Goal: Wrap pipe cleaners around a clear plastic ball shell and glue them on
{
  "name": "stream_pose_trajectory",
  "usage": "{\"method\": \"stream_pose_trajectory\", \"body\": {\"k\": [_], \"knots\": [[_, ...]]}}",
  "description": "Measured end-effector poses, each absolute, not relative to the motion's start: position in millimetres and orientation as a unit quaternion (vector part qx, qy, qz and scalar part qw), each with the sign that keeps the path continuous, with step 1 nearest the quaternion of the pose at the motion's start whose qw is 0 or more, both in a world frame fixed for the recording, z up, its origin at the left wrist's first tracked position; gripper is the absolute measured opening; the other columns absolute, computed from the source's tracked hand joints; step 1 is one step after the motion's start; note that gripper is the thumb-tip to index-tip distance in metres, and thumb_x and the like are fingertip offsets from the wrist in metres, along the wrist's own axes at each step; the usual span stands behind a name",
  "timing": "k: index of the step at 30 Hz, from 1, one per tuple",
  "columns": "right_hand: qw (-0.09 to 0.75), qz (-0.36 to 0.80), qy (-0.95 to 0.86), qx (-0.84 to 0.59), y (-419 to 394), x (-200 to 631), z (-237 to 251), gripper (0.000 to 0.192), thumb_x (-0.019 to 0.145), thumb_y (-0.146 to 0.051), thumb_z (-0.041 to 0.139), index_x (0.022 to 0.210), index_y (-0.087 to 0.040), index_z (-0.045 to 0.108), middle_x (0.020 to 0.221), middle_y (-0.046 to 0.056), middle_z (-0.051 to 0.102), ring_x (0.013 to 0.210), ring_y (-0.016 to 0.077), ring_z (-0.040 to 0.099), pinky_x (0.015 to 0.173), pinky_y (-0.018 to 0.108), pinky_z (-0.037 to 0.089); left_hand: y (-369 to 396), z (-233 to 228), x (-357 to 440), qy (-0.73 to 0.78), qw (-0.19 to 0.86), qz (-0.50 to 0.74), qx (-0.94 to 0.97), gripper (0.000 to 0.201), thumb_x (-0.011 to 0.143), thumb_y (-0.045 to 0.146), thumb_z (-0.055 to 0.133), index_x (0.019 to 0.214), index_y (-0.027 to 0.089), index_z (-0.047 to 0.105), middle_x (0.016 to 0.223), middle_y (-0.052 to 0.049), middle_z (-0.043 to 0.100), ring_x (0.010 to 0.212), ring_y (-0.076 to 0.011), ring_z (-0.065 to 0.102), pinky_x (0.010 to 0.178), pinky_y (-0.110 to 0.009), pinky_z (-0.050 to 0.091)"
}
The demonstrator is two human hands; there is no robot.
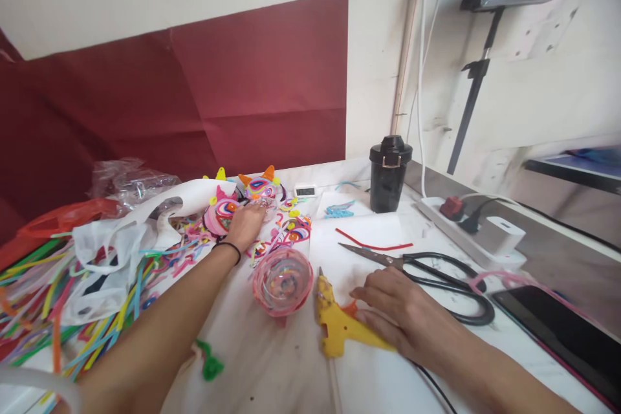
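Your left hand point(245, 225) rests fingers spread on the light, flimsy paper craft pieces point(228, 212); pinch edges; your right hand point(400, 310) lies flat, unclosed, on the rigid yellow glue gun point(339, 323).

- We stretched our left hand point(246, 223) far forward, palm down, fingers apparently loosely curled.
- Our right hand point(400, 314) lay flat and near, fingers extended.

small white digital display point(305, 191) at the table's back, digits too small to read, no other legible text
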State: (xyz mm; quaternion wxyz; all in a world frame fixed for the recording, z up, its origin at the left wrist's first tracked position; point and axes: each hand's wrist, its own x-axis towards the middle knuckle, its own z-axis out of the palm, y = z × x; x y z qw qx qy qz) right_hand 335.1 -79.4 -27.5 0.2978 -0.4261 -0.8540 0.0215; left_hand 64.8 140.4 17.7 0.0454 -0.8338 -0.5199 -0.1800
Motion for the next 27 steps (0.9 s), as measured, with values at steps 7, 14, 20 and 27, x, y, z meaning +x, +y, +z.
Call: {"method": "stream_pose_trajectory", "body": {"k": [7,14,20,27], "knots": [[0.331,0.010,-0.849,-0.411,-81,322,-21,0.023,0.096,-0.019,0.042,0.112,-0.018,0.059,0.100,0.012,0.061,0.089,0.0225,0.058,0.076,0.036,0.048,133,44,46,-0.530,-0.030,-0.452,-0.717,0.021,0.091,0.030,0.052,0.089,0.014,0.064,0.085,-0.004,0.066,0.084,-0.0197,0.062,0.078,-0.035,0.051],[0.230,-0.102,-0.903,-0.349,-61,269,4,0.036,0.089,-0.012,0.051,0.124,-0.013,0.051,0.114,0.015,0.063,0.113,0.0329,0.049,0.089,0.051,0.039,80,48,26,-0.448,-0.223,-0.632,-0.592,0.021,0.081,0.038,0.053,0.071,0.020,0.056,0.061,0.001,0.055,0.055,-0.0148,0.053,0.051,-0.025,0.044],[0.182,-0.034,-0.927,-0.325,-39,237,8,0.034,0.085,0.000,0.047,0.115,-0.014,0.056,0.094,0.012,0.070,0.101,0.0249,0.059,0.099,0.050,0.032,39,34,-2,-0.406,-0.325,-0.679,-0.519,0.017,0.072,0.036,0.064,0.069,0.020,0.059,0.063,0.001,0.055,0.057,-0.0133,0.051,0.052,-0.024,0.043],[0.315,0.423,-0.757,-0.384,-15,222,45,0.043,0.075,-0.015,0.068,0.117,-0.019,0.059,0.080,-0.001,0.065,0.070,0.0141,0.059,0.068,0.027,0.045,36,15,-44,-0.393,-0.347,-0.722,-0.452,0.016,0.072,0.034,0.067,0.069,0.020,0.059,0.061,0.005,0.053,0.056,-0.0108,0.047,0.054,-0.022,0.042]]}}
